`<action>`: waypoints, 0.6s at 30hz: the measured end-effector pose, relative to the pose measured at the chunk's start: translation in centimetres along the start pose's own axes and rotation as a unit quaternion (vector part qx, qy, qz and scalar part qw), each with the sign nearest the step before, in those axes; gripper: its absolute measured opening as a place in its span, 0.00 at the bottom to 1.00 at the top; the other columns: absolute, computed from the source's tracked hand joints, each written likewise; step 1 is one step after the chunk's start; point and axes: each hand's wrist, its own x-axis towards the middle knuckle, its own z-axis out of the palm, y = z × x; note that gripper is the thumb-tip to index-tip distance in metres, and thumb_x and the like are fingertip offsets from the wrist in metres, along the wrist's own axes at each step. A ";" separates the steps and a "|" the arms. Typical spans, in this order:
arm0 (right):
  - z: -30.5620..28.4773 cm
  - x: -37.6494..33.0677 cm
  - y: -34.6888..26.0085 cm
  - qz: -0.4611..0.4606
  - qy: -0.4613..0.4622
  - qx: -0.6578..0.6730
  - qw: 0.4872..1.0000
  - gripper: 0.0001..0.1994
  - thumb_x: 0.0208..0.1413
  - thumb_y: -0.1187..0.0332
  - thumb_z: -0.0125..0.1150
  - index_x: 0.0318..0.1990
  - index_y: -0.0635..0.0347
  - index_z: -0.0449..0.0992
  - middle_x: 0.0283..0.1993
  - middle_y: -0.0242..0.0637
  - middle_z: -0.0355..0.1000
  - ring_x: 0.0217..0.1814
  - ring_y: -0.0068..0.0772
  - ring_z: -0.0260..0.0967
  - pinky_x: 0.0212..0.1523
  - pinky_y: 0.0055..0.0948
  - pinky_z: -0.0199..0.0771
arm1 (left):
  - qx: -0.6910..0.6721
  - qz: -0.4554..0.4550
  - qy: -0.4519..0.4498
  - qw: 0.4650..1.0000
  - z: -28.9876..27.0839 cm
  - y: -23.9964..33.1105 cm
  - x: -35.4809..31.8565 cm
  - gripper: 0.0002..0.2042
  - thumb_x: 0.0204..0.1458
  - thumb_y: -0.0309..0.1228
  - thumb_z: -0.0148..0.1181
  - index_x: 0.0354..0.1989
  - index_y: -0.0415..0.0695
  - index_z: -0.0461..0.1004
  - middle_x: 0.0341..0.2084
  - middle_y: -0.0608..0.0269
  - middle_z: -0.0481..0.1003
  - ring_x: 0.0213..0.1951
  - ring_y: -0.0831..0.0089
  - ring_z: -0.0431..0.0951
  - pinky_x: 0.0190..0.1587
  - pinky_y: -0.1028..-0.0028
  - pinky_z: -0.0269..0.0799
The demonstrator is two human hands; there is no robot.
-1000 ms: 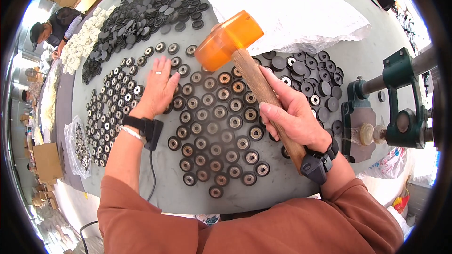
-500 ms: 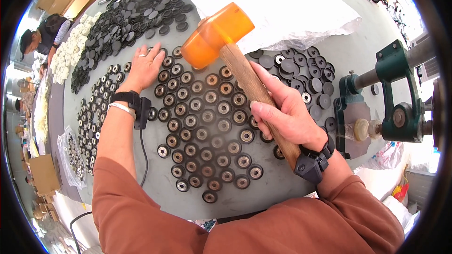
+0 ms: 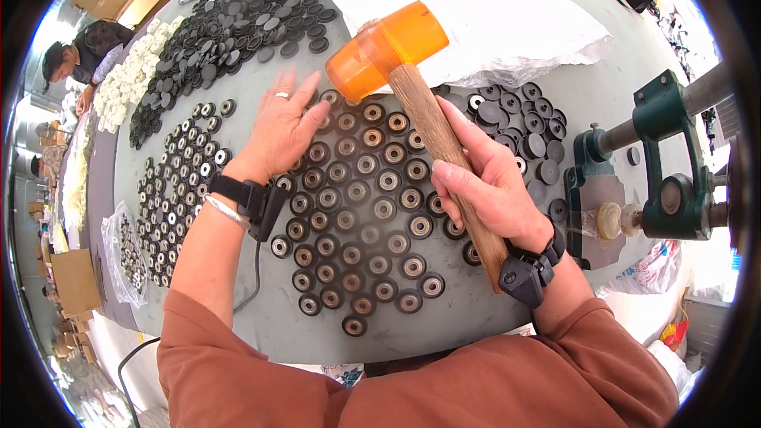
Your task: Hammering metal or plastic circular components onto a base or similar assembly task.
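Observation:
My right hand [image 3: 495,178] grips the wooden handle of a mallet [image 3: 388,49] with an orange, see-through head. The mallet's head hangs over the far part of a broad group of black wheels with metal bearings [image 3: 388,181]. My left hand [image 3: 281,128], palm down and fingers spread, is over the far left edge of that group; it holds nothing, and its fingertips are slightly blurred. Some wheels beneath it are hidden. Left of it lie many smaller-looking wheels with silvery centres [image 3: 186,150].
A heap of black discs [image 3: 238,24] lies at the far left, with pale pieces [image 3: 131,83] beyond it. A white plastic sheet [image 3: 468,16] covers the far middle. More black caps [image 3: 527,123] sit near a green press [image 3: 618,174] at right. Another person [image 3: 83,55] is at far left.
My left hand has shifted to the right, onto the edge of the wheel group. The mallet has moved slightly to the right, still in my right hand.

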 end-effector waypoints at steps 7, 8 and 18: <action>0.5 0.1 0.3 0.016 -0.001 -0.012 1.000 0.33 0.57 0.74 0.50 0.68 0.54 0.45 0.27 0.28 0.66 0.20 0.14 0.62 0.18 0.16 0.64 | -0.063 -0.071 -0.140 0.986 -0.6 1.8 -3.1 0.35 0.57 0.51 0.41 0.66 0.39 0.46 0.64 0.32 0.43 0.68 0.47 0.40 0.66 0.56 0.37; 0.4 0.2 0.3 0.013 0.001 -0.006 1.000 0.32 0.57 0.74 0.50 0.68 0.54 0.45 0.27 0.28 0.66 0.20 0.14 0.62 0.18 0.16 0.64 | -0.016 -0.098 -0.141 0.985 -1.4 2.8 -4.0 0.36 0.57 0.51 0.42 0.66 0.37 0.46 0.64 0.31 0.43 0.68 0.46 0.38 0.66 0.55 0.36; 1.6 -0.3 0.9 0.025 -0.034 -0.023 0.999 0.33 0.58 0.72 0.51 0.69 0.54 0.45 0.27 0.27 0.65 0.19 0.14 0.61 0.18 0.16 0.64 | -0.106 -0.181 -0.053 0.976 -0.1 1.5 -10.3 0.38 0.57 0.52 0.43 0.65 0.33 0.44 0.64 0.32 0.43 0.68 0.46 0.37 0.67 0.56 0.35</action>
